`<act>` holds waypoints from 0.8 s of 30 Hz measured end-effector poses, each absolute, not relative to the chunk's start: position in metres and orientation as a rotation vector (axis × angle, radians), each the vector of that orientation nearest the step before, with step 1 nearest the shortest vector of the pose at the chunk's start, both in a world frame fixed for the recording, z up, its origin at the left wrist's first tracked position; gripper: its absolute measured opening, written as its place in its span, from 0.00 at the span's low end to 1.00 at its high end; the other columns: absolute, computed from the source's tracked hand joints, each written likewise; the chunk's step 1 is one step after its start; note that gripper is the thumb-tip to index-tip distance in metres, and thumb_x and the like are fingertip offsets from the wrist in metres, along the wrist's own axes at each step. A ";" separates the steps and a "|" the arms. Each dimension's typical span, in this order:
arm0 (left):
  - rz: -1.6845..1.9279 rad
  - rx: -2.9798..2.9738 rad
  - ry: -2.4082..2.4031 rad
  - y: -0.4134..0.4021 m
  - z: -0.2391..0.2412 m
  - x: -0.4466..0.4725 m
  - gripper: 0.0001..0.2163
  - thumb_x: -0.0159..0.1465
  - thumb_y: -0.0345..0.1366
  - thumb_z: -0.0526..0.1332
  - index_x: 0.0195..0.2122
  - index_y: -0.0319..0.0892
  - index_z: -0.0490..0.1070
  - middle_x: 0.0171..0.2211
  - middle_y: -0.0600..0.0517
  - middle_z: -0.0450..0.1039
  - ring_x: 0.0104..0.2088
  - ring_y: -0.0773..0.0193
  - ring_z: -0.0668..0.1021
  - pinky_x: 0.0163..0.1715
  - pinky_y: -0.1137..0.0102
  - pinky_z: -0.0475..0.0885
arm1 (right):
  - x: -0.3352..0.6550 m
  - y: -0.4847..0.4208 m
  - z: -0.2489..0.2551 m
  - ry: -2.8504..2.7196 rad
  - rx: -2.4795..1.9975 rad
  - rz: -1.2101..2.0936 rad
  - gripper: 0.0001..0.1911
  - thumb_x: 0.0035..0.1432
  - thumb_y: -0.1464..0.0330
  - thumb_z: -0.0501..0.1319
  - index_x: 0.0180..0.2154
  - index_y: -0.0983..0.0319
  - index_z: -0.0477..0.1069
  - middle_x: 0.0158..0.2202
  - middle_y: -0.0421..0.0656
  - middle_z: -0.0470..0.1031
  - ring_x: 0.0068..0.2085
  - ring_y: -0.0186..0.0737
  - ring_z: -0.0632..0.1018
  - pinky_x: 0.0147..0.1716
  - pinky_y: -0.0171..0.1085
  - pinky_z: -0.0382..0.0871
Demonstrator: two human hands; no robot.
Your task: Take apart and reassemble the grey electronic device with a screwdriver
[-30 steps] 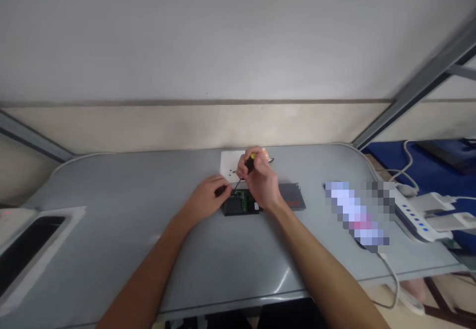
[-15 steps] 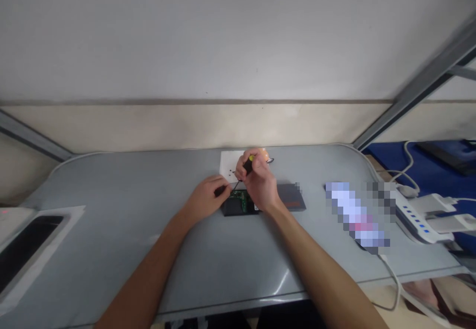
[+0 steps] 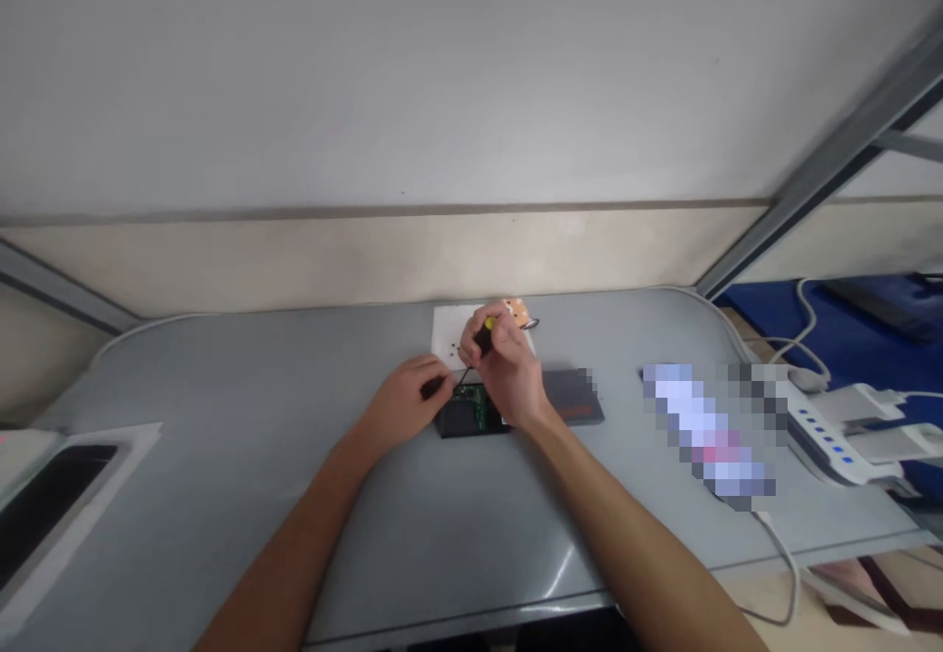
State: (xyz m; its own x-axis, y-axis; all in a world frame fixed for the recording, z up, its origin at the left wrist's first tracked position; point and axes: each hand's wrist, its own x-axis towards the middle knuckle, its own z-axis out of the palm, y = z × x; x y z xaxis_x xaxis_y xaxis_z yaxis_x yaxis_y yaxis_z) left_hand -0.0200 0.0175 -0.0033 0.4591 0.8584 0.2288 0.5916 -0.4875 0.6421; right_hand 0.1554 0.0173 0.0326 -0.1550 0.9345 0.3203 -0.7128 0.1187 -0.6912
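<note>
My right hand point(image 3: 508, 362) is closed round a screwdriver point(image 3: 486, 336) with a black and yellow handle. Its thin shaft slants down and left to the upper edge of a green circuit board point(image 3: 471, 399) in an open black case point(image 3: 463, 426). At the case's upper left corner, my left hand point(image 3: 402, 405) has thumb and fingers pinched together beside the screwdriver's tip. What lies between those fingertips is hidden. The right wrist covers the case's right end. Just right of it lies a flat dark grey cover point(image 3: 571, 397).
Behind the hands, a white sheet point(image 3: 446, 323) carries several tiny dark pieces, and an orange object point(image 3: 518, 312) sits at its far side. To the right are a blurred-out phone point(image 3: 699, 431) on a cable and a white power strip point(image 3: 825, 441). A dark tablet-like device point(image 3: 55, 505) lies at left.
The view has shifted slightly. Both hands stay at the circuit board, with the screwdriver still in my right hand and its handle tilted almost the same way.
</note>
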 end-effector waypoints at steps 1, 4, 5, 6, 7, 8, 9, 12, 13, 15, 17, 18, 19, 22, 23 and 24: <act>0.743 2.229 1.213 0.017 -0.003 -0.020 0.12 0.72 0.36 0.56 0.31 0.43 0.72 0.32 0.54 0.74 0.36 0.63 0.75 0.40 0.67 0.69 | 0.156 0.017 0.033 -0.910 -0.317 1.487 0.15 0.68 0.55 0.60 0.35 0.58 0.68 0.26 0.37 0.61 0.28 0.35 0.61 0.31 0.38 0.53; 0.746 2.224 1.225 0.017 -0.003 -0.019 0.13 0.73 0.38 0.56 0.30 0.43 0.72 0.32 0.54 0.73 0.36 0.63 0.75 0.41 0.66 0.69 | 0.158 0.017 0.034 -0.910 -0.330 1.471 0.15 0.69 0.55 0.60 0.35 0.58 0.68 0.26 0.37 0.60 0.28 0.35 0.61 0.31 0.37 0.53; 0.744 2.226 1.228 0.017 -0.003 -0.019 0.13 0.73 0.38 0.56 0.30 0.43 0.72 0.31 0.54 0.73 0.35 0.63 0.75 0.41 0.66 0.69 | 0.159 0.018 0.034 -0.911 -0.338 1.463 0.15 0.69 0.55 0.59 0.35 0.58 0.68 0.26 0.37 0.60 0.28 0.35 0.61 0.31 0.37 0.53; 0.743 2.229 1.230 0.017 -0.003 -0.019 0.13 0.73 0.38 0.56 0.30 0.43 0.72 0.31 0.54 0.73 0.35 0.63 0.75 0.40 0.66 0.69 | 0.160 0.018 0.034 -0.914 -0.346 1.456 0.15 0.69 0.55 0.59 0.35 0.58 0.68 0.26 0.37 0.60 0.28 0.35 0.61 0.31 0.37 0.53; 0.742 2.233 1.227 0.017 -0.003 -0.019 0.13 0.73 0.38 0.57 0.31 0.43 0.72 0.31 0.54 0.73 0.35 0.63 0.74 0.40 0.67 0.69 | 0.160 0.018 0.035 -0.917 -0.354 1.451 0.15 0.69 0.55 0.59 0.35 0.58 0.68 0.26 0.37 0.59 0.28 0.35 0.61 0.31 0.37 0.54; 0.741 2.236 1.221 0.017 -0.002 -0.018 0.13 0.73 0.37 0.57 0.31 0.43 0.72 0.31 0.54 0.73 0.35 0.63 0.74 0.40 0.67 0.69 | 0.160 0.017 0.035 -0.916 -0.362 1.447 0.15 0.69 0.54 0.60 0.35 0.58 0.67 0.27 0.37 0.59 0.28 0.35 0.61 0.31 0.37 0.54; 0.741 2.236 1.217 0.017 -0.002 -0.018 0.13 0.73 0.37 0.57 0.31 0.43 0.72 0.32 0.54 0.73 0.35 0.63 0.74 0.40 0.67 0.69 | 0.160 0.017 0.036 -0.912 -0.370 1.446 0.16 0.68 0.53 0.60 0.35 0.58 0.67 0.27 0.37 0.59 0.28 0.35 0.61 0.31 0.37 0.55; 0.734 2.226 1.218 0.017 -0.002 -0.018 0.13 0.73 0.38 0.56 0.31 0.43 0.72 0.32 0.54 0.73 0.36 0.63 0.75 0.40 0.67 0.69 | 0.158 0.016 0.037 -0.911 -0.391 1.450 0.18 0.65 0.51 0.62 0.34 0.58 0.67 0.27 0.37 0.59 0.28 0.35 0.61 0.30 0.37 0.55; 0.729 2.225 1.219 0.017 -0.002 -0.018 0.13 0.73 0.38 0.56 0.31 0.43 0.73 0.32 0.54 0.74 0.36 0.63 0.75 0.40 0.67 0.69 | 0.157 0.016 0.037 -0.915 -0.395 1.454 0.18 0.65 0.51 0.62 0.34 0.58 0.66 0.27 0.37 0.59 0.28 0.35 0.61 0.29 0.37 0.55; 0.728 2.232 1.224 0.016 -0.002 -0.018 0.13 0.73 0.37 0.56 0.32 0.43 0.73 0.33 0.53 0.74 0.36 0.62 0.75 0.40 0.66 0.69 | 0.158 0.016 0.037 -0.921 -0.398 1.461 0.17 0.66 0.52 0.62 0.34 0.58 0.67 0.26 0.37 0.58 0.28 0.35 0.61 0.29 0.37 0.54; 0.737 2.245 1.225 0.016 -0.003 -0.018 0.12 0.73 0.37 0.56 0.32 0.43 0.73 0.33 0.53 0.75 0.36 0.62 0.75 0.40 0.66 0.69 | 0.159 0.017 0.036 -0.921 -0.397 1.459 0.17 0.67 0.52 0.60 0.34 0.57 0.67 0.26 0.37 0.59 0.28 0.36 0.60 0.29 0.37 0.54; 0.742 2.252 1.223 0.016 -0.004 -0.018 0.12 0.73 0.37 0.56 0.32 0.43 0.74 0.33 0.53 0.75 0.36 0.62 0.75 0.40 0.66 0.70 | 0.159 0.017 0.036 -0.923 -0.400 1.454 0.17 0.68 0.52 0.60 0.34 0.57 0.67 0.26 0.37 0.59 0.28 0.36 0.60 0.29 0.37 0.55; 0.745 2.256 1.220 0.017 -0.004 -0.018 0.12 0.73 0.37 0.56 0.33 0.43 0.74 0.33 0.53 0.75 0.36 0.62 0.75 0.41 0.65 0.70 | 0.160 0.017 0.035 -0.925 -0.405 1.446 0.17 0.68 0.52 0.59 0.34 0.57 0.67 0.26 0.37 0.59 0.28 0.36 0.60 0.29 0.37 0.55; 0.746 2.259 1.213 0.017 -0.004 -0.019 0.13 0.73 0.37 0.55 0.32 0.43 0.73 0.33 0.52 0.75 0.37 0.61 0.75 0.41 0.65 0.70 | 0.160 0.017 0.035 -0.935 -0.431 1.422 0.18 0.67 0.50 0.60 0.34 0.56 0.66 0.26 0.37 0.58 0.28 0.37 0.61 0.29 0.38 0.57; 0.742 2.259 1.213 0.018 -0.004 -0.019 0.13 0.73 0.37 0.55 0.32 0.43 0.73 0.33 0.52 0.75 0.36 0.61 0.75 0.41 0.65 0.70 | 0.159 0.017 0.035 -0.936 -0.437 1.418 0.18 0.66 0.49 0.60 0.34 0.56 0.66 0.26 0.37 0.58 0.28 0.37 0.61 0.29 0.38 0.57; 0.738 2.260 1.212 0.018 -0.004 -0.019 0.13 0.73 0.37 0.55 0.32 0.43 0.73 0.33 0.52 0.75 0.36 0.62 0.75 0.41 0.65 0.70 | 0.159 0.016 0.035 -0.939 -0.435 1.416 0.18 0.66 0.49 0.60 0.34 0.56 0.67 0.26 0.37 0.59 0.28 0.37 0.61 0.29 0.38 0.57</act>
